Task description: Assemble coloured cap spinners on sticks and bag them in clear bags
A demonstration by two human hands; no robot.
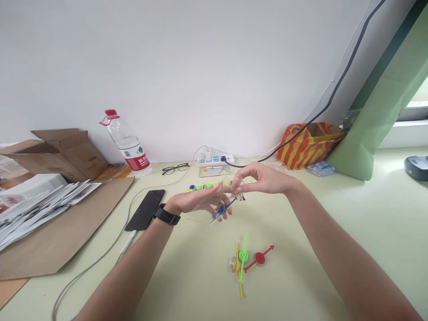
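1. The blue spinner (220, 210) is above the table (187, 272), against the left hand's fingers; its long axis slants from near-left to far-right.
2. Three more spinners lie below: one red (260, 258), arrowhead far-right; one green (244, 255); one yellow (237, 266), both lengthwise away from the person.
3. Left hand (203, 200): fingers half-curled, parted; grip unclear.
4. Right hand (256, 178): thumb and fingertips pinch clear plastic (200, 207).
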